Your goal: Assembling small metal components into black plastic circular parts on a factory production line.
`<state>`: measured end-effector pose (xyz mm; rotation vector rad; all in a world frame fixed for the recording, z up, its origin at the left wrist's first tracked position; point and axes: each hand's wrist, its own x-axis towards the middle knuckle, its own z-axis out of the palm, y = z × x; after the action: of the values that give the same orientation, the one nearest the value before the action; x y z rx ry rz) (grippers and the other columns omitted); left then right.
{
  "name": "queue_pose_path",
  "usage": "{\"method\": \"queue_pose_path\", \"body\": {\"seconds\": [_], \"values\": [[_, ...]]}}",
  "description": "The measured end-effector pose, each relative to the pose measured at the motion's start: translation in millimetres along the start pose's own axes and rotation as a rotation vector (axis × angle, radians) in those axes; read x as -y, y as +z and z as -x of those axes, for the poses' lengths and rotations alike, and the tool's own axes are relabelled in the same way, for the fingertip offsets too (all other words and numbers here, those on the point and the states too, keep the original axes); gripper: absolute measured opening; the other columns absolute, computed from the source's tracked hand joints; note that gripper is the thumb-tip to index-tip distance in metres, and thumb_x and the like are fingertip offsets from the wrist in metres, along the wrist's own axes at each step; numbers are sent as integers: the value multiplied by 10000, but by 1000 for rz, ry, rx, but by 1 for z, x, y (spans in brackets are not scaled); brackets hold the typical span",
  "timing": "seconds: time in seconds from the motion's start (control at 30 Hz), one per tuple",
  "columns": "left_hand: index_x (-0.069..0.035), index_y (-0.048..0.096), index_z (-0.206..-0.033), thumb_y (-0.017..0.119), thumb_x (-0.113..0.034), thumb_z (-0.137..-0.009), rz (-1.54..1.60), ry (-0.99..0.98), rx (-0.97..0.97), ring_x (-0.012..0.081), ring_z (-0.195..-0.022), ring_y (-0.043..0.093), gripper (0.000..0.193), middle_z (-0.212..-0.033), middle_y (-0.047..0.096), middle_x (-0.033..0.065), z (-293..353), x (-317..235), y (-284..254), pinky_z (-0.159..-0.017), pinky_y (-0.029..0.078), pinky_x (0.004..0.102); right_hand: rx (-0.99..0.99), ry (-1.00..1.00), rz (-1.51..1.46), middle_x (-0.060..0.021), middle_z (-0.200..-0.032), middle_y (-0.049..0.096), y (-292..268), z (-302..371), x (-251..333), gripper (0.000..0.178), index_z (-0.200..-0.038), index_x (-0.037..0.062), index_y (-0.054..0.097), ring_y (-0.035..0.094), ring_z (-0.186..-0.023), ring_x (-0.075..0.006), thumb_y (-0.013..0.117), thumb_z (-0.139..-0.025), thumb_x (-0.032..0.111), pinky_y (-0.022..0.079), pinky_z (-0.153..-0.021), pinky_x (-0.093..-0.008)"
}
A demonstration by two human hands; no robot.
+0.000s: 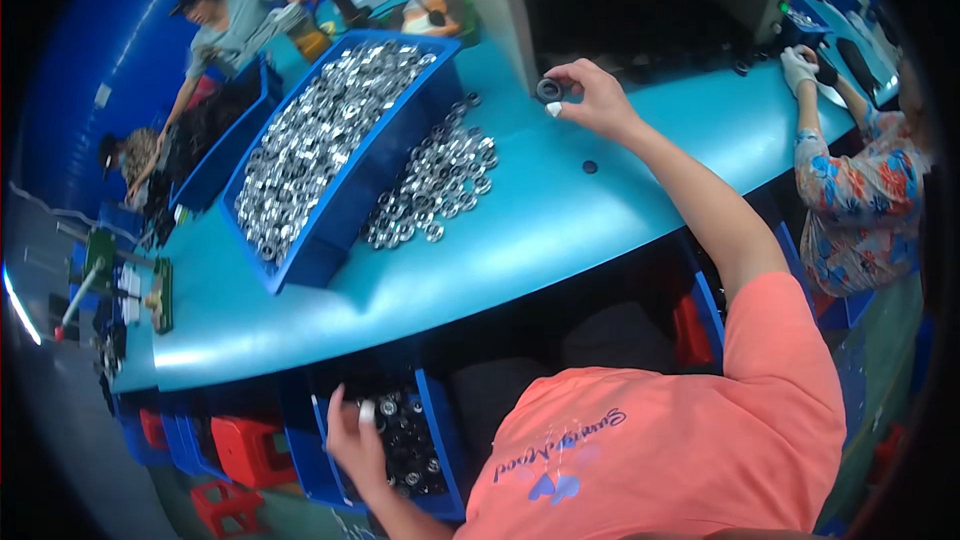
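Note:
My right hand reaches out over the teal table and pinches a small dark ring-shaped part between thumb and fingertips. A white covering wraps one of its fingertips. Low on the left, my left hand is above a blue bin holding black and silver round parts. Its fingers are apart with nothing visible between them, and one wears a white covering. A small dark disc lies on the table below my right hand. Shiny metal rings are scattered beside a tilted blue tray heaped with more rings.
A grey machine housing with a dark opening stands at the table's far side. On the right, a co-worker's gloved hand rests near the table. Two other people work at the far left. Red stools stand under the table's edge.

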<state>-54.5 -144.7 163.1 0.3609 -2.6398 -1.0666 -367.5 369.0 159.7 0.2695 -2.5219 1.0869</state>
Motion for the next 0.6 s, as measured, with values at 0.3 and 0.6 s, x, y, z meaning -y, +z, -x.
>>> {"method": "queue_pose_path", "body": {"seconds": [0.3, 0.6], "values": [[-5, 455, -1449, 438, -475, -1074, 1156, -114, 692, 253, -946, 679, 602, -1150, 651, 204, -145, -154, 186, -716, 580, 351, 199, -311, -288, -60, -1046, 670, 52, 44, 132, 486, -1210, 126, 692, 628, -966, -219, 820, -743, 170, 521, -862, -348], [-41, 525, -1354, 393, -371, -1099, 1535, -167, 790, 211, -830, 616, 438, -1055, 651, 170, -193, -139, 236, -745, 528, 346, 216, -48, -460, -84, -1120, 682, 79, 4, 80, 376, -1205, 101, 718, 649, -943, -182, 707, -834, 159, 534, -853, -342]]}}
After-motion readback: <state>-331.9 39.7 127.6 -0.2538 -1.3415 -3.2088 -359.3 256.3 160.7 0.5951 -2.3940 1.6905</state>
